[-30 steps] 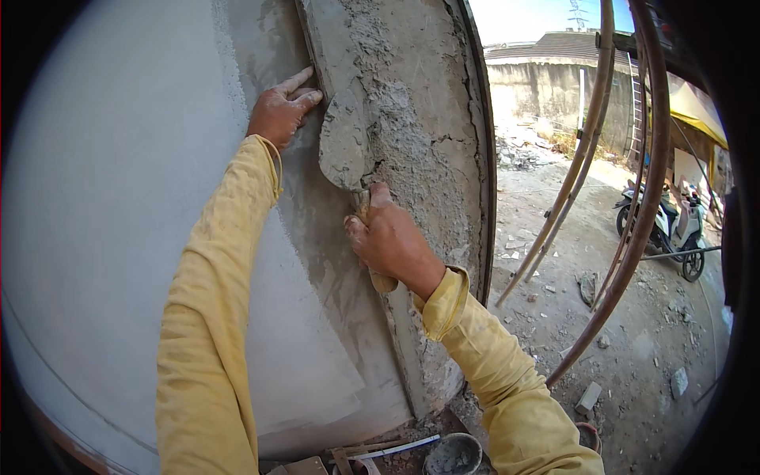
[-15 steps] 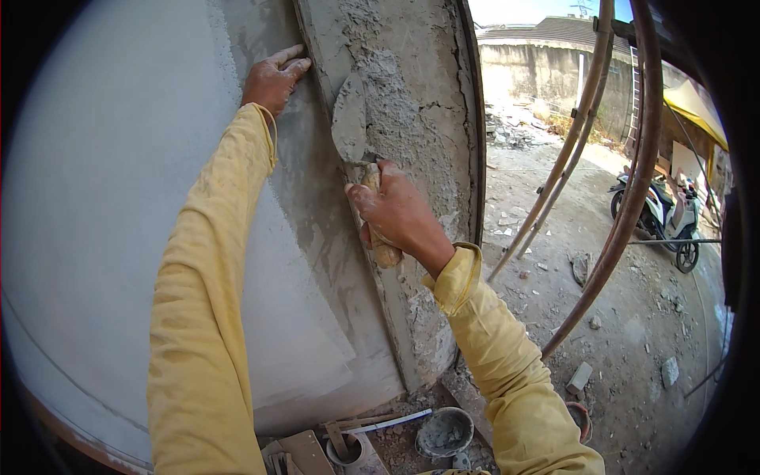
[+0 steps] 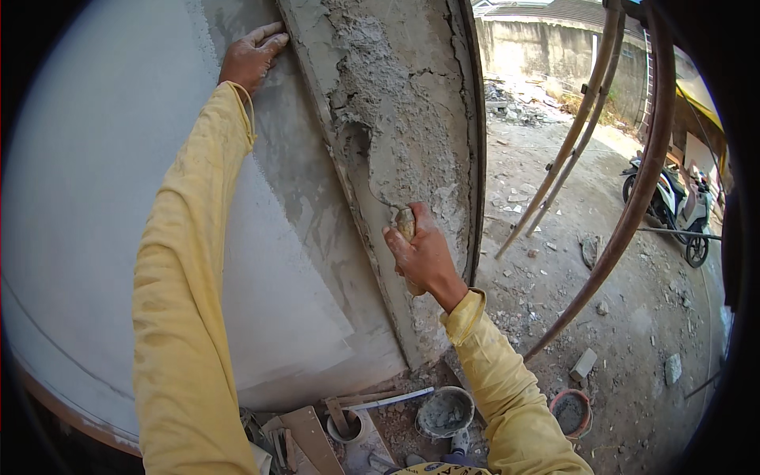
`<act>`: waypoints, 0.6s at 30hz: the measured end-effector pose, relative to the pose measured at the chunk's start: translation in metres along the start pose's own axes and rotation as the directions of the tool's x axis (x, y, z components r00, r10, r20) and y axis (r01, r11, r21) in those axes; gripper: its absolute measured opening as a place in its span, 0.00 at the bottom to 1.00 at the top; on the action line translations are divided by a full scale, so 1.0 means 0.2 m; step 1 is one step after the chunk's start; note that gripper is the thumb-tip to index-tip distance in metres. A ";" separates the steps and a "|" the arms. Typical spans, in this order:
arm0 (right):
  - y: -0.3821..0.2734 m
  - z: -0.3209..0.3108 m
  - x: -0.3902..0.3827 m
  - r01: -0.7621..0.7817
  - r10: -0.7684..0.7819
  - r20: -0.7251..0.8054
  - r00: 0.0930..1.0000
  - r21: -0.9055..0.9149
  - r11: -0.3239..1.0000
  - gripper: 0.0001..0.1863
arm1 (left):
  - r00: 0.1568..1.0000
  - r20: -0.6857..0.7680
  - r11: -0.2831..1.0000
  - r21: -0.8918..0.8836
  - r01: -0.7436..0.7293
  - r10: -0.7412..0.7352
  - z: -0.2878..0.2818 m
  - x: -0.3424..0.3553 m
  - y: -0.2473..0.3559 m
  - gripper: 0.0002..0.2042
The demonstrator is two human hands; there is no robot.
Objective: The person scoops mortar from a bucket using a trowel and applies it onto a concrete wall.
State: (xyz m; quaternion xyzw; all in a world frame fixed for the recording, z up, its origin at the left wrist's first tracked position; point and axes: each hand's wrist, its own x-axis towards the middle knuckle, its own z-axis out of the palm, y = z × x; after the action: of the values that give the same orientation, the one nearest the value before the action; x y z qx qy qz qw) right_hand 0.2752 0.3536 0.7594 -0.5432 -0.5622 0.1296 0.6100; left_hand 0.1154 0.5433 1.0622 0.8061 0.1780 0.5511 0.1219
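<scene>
My left hand [image 3: 249, 59] reaches up with fingers extended and slightly apart, their tips against the straight edge of a long narrow strip [image 3: 352, 207] along the grey column [image 3: 431, 119]. Lower and to the right, my right hand [image 3: 419, 253] grips the handle of a trowel [image 3: 406, 222]. Its mortar-coated blade points upward against the column and blends with the rough, cracked mortar [image 3: 364, 43]. Left of the strip is a smoother wall [image 3: 95, 198] with a damp grey band beside the column.
A black bucket of mortar [image 3: 443, 412], an orange bucket [image 3: 570, 412] and boards [image 3: 305, 431] lie at my feet. Bent poles [image 3: 633, 222] rise just right of the column. Beyond them are a scooter [image 3: 673, 214], a concrete block [image 3: 584, 364] and rubble on bare ground.
My left hand has moved up and left. My right hand rose, then moved down and right with the trowel. The view has shifted, bringing more of the buckets into sight.
</scene>
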 end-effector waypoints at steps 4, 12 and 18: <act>0.22 0.09 0.01 -0.012 0.013 0.015 1.000 -0.064 0.998 0.25 | 0.998 0.005 0.998 -0.006 0.062 -0.062 -0.01 -0.02 0.01 0.20; 0.10 0.18 0.13 0.034 -0.031 0.106 0.994 -0.020 0.999 0.26 | 0.994 -0.028 0.995 0.017 0.103 -0.102 0.02 -0.08 0.07 0.20; 0.03 0.12 0.17 0.116 -0.106 0.179 0.978 -0.048 0.992 0.26 | 0.997 -0.041 0.996 0.048 0.069 -0.067 0.01 -0.07 0.06 0.19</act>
State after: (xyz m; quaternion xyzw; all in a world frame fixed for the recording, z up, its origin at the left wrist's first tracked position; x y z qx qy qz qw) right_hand 0.2701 0.3943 0.7679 -0.5149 -0.6470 0.1266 0.5480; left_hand 0.1141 0.5267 1.0542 0.7912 0.2211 0.5580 0.1169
